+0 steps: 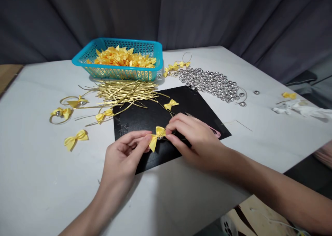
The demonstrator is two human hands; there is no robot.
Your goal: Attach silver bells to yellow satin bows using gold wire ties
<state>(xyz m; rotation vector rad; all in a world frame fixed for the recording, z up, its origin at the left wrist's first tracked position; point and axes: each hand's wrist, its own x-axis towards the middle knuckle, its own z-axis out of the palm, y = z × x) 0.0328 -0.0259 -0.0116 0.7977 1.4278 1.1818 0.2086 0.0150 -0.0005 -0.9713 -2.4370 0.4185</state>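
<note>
Yellow bow [153, 145]: held over black mat [151, 163], between left hand [127, 149] and right hand [195, 135], neither clearly nearer.
Long axis: slanted away rightward.
Left fingertips: closed, left side pinched.
Right fingertips: closed, right edge apparently pinched.

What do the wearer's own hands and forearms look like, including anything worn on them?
The left hand and right hand are both ungloved, with no rings to be seen. The left forearm and right forearm are bare as far as the picture shows: no sleeve, watch or bracelet is in view, and no markings or cables show on them.
</note>
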